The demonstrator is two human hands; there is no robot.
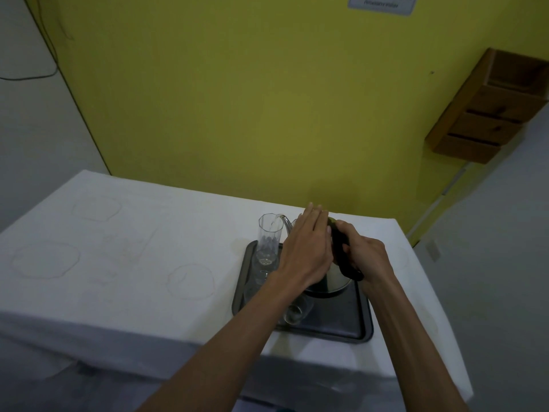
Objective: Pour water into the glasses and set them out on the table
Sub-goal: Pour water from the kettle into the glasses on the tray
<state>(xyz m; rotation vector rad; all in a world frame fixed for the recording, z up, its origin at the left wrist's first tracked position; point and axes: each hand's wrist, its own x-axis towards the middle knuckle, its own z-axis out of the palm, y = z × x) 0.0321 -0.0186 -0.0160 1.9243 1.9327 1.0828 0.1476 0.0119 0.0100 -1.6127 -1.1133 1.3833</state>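
A steel kettle [334, 282] with a black handle is tilted to the left over a dark tray [347, 322]. My right hand [367, 257] grips the handle. My left hand [309, 245] lies flat on the kettle's lid, fingers together. Water runs from the spout into a tall clear glass [269, 239] that stands upright at the tray's far left corner; a little water sits in its bottom. Other clear glasses stand along the tray's left side [261, 276] and near my left forearm [297, 312], partly hidden by it.
The tray rests on a table under a white cloth [133, 248], which bears faint ring outlines on its left half. A yellow wall rises right behind the table. A wooden wall rack [487, 111] hangs at the upper right. The table's front edge drops off near me.
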